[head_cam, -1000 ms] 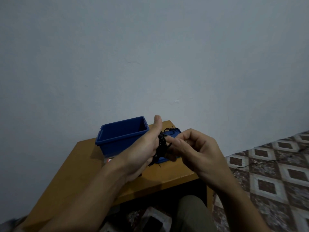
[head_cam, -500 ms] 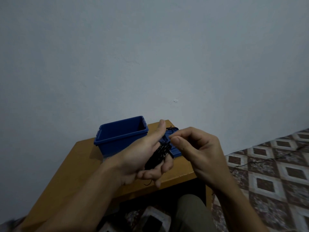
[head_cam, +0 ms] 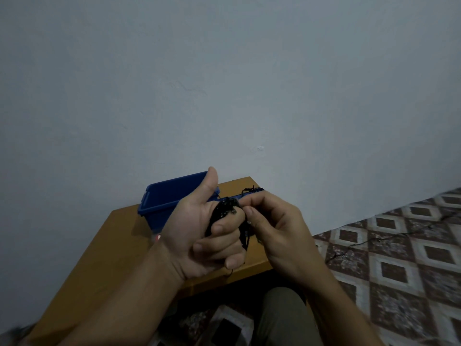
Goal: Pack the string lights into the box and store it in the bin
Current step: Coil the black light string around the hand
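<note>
My left hand (head_cam: 199, 233) is curled round the bundled string lights (head_cam: 224, 208) above the table (head_cam: 112, 245), thumb up; my right hand (head_cam: 274, 228) pinches the loose strand (head_cam: 245, 236). The tail (head_cam: 348, 248) runs across the floor (head_cam: 399, 283). If it snags, the bundle could unravel. The bin (head_cam: 164, 196) sits behind.

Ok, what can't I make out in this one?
Head view, the only one:
Inside of the bin: hidden by its near wall and the thumb of the left hand.
String lights: mostly buried in the left hand's curled fingers; the right hand covers the strand it pinches.
Blue piece behind the hands: mostly covered, box or lid unclear.
Under the table: dark, cut off by the bottom edge.
</note>
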A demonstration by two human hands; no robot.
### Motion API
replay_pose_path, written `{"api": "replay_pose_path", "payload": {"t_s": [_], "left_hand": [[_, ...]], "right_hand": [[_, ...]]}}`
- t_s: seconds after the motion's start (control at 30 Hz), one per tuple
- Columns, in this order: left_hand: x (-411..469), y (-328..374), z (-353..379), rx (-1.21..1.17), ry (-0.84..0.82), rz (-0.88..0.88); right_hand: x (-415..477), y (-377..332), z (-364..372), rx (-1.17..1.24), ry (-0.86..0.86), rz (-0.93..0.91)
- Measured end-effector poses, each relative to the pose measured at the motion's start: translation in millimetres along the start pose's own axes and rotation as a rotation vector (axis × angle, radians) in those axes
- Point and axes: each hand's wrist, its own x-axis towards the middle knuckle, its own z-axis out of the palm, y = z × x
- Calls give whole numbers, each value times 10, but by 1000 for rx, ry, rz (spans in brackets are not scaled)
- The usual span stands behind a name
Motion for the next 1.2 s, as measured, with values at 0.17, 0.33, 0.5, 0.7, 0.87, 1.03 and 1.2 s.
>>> {"api": "replay_pose_path", "payload": {"t_s": [0.17, 0.33, 0.5, 0.7, 0.87, 1.03, 1.2], "left_hand": [[-26, -23, -35, -28, 2, 26], [-16, -21, -39, 11, 41, 28], [-26, -1, -54, 62, 94, 23], [-51, 4, -57, 84, 126, 30], [-93, -11, -54, 129, 206, 37], [-156, -102, -77, 214, 348, 21], [-242, -172, -108, 143, 376, -3]], "right_hand": [[13, -27, -18, -74, 40, 39], [2, -43, -63, -49, 23, 81], [5, -37, -124, 26, -56, 164], [-4, -65, -198, 84, -167, 212], [-1, -46, -142, 87, -221, 227], [-6, 3, -32, 9, -230, 203], [-37, 59, 95, -19, -202, 210]]}}
